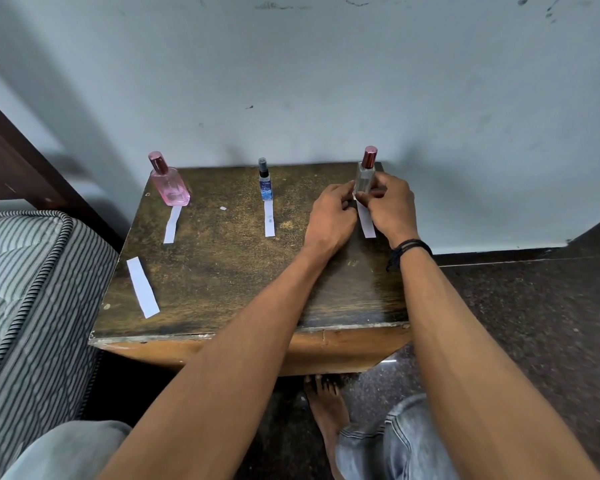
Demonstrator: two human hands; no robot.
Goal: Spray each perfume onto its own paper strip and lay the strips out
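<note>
The right hand (390, 202) grips the lower body of the clear perfume bottle (365, 176), fingers curled round it. The left hand (331, 218) has its thumb against the bottle's left side and its fingers curled at the far end of the third paper strip (367, 223); whether they pinch it cannot be told.

On the wooden surface (222, 271), the pink perfume bottle (169, 187) and the blue spray bottle (265, 185) each stand upright at the head of their own strip – left strip (173, 225), middle strip (269, 220).

Status: layout appears nearly complete – only the third pair needs settling. One spare strip (142, 287) lies unused near the left edge.
</note>
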